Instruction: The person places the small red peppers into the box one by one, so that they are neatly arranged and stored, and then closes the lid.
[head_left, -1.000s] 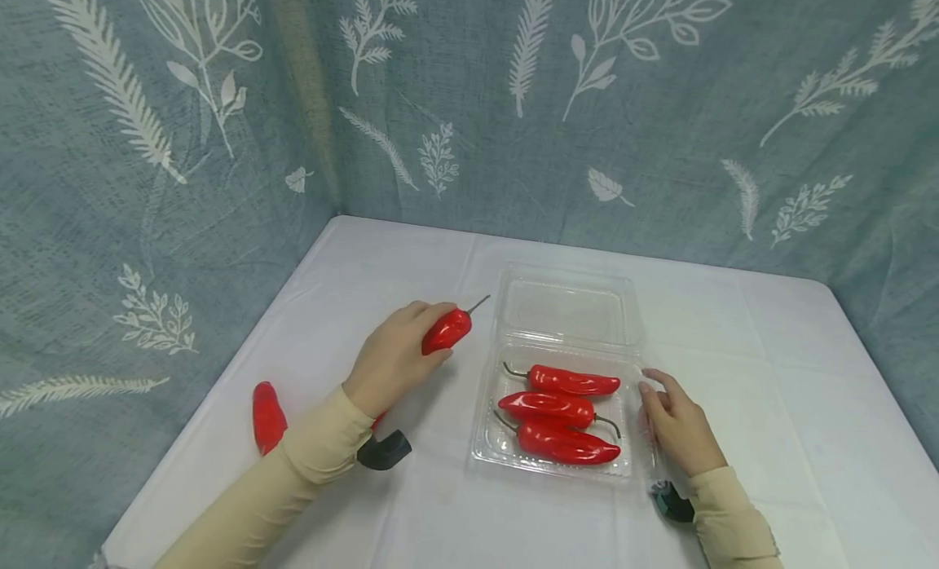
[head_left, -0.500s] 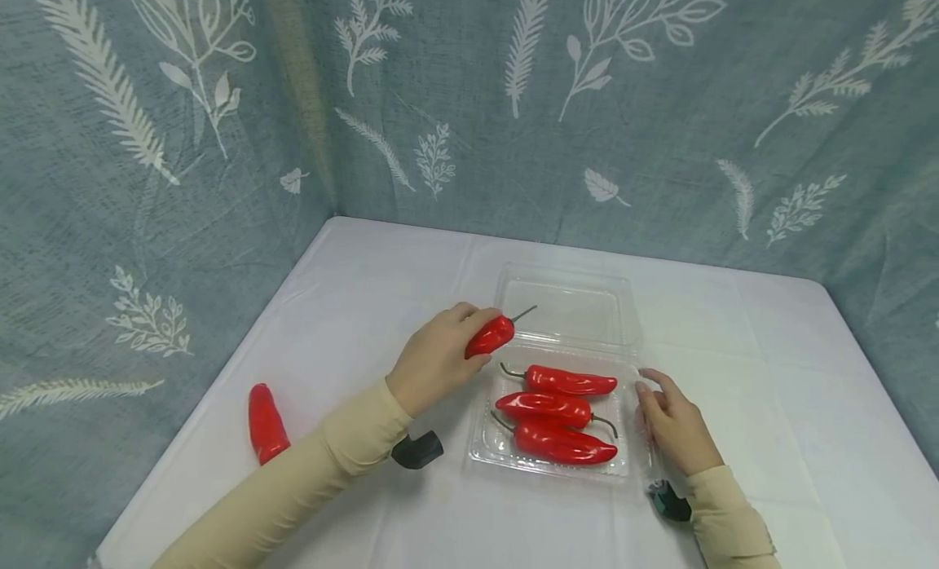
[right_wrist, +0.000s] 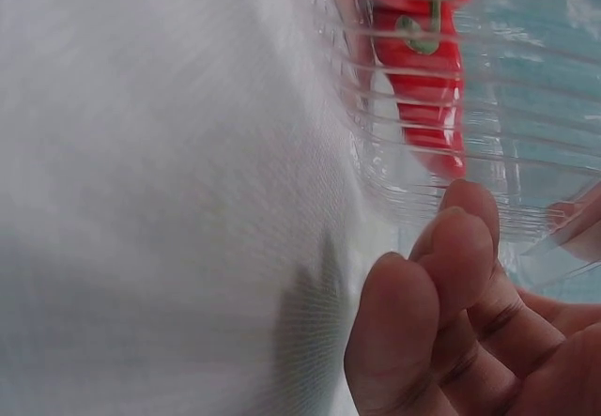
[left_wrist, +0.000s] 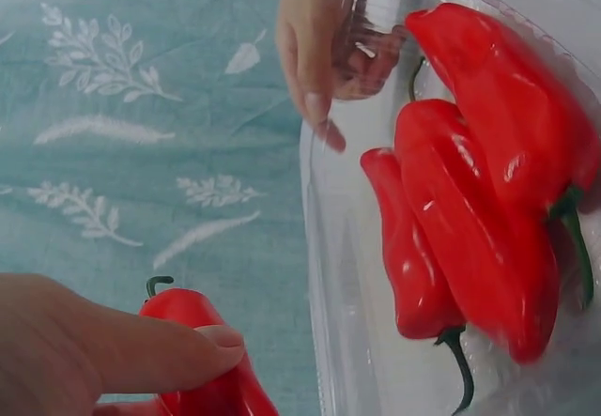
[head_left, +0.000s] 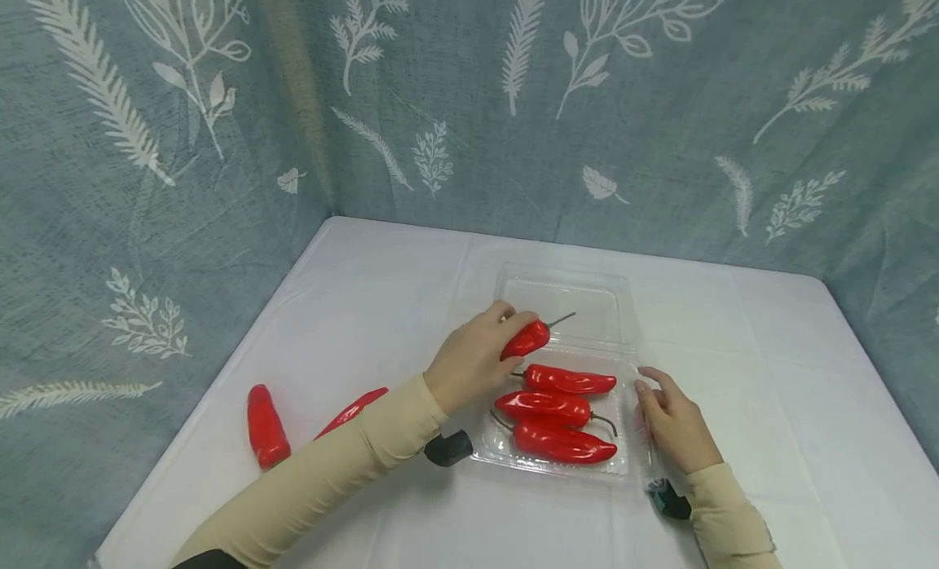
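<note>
In the head view my left hand (head_left: 477,353) holds a red chili pepper (head_left: 530,337) between thumb and fingers, its thin stem pointing right. That pepper is over the back of a clear plastic clamshell container (head_left: 627,447), near the hinge. Three red peppers (head_left: 561,443) lie crosswise in its base; the left wrist view shows them close up with green stems (left_wrist: 460,369). My right hand (head_left: 678,422) grips the container's right rim. Its curled fingers (right_wrist: 451,256) are against the ribbed clear wall in the right wrist view.
The container's open lid (head_left: 565,300) lies flat behind the base. Another red pepper (head_left: 267,430) lies at the table's left, and one more pepper (head_left: 359,408) is partly hidden by my left sleeve. A patterned blue-green cloth (head_left: 455,145) hangs behind the white table (head_left: 770,390).
My left hand has carried the held pepper rightward, from left of the container to above its back part. A pepper behind the left sleeve has come into sight. The right hand stays at the rim.
</note>
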`<state>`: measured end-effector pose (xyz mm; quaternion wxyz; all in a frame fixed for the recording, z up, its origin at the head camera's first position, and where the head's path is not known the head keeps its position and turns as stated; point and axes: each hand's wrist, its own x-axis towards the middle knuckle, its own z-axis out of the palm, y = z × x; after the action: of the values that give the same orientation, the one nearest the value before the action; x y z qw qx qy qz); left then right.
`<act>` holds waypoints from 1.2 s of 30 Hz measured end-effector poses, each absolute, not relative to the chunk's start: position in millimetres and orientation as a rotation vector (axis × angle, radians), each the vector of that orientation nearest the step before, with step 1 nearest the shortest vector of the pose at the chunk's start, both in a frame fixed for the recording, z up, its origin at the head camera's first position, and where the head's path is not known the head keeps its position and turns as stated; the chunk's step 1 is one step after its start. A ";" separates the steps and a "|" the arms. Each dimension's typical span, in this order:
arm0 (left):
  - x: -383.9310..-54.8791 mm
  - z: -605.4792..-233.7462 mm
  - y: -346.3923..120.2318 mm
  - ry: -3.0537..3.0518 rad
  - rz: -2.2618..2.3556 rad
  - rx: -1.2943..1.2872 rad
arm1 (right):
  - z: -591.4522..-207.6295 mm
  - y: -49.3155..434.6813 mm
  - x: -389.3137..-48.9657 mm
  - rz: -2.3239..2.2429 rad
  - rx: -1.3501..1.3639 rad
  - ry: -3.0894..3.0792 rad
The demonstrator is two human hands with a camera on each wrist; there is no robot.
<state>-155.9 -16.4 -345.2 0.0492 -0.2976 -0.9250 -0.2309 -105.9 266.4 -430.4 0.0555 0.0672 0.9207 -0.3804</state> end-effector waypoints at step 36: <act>-173.8 -380.1 32.5 -2.840 -0.472 -1.391 | -429.0 267.1 -108.0 -1.176 0.194 2.803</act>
<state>-173.8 32.5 -380.1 -0.0279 -0.4350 -0.8878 -0.1474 -108.0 267.1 -429.0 0.0480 0.0637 0.9192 -0.3856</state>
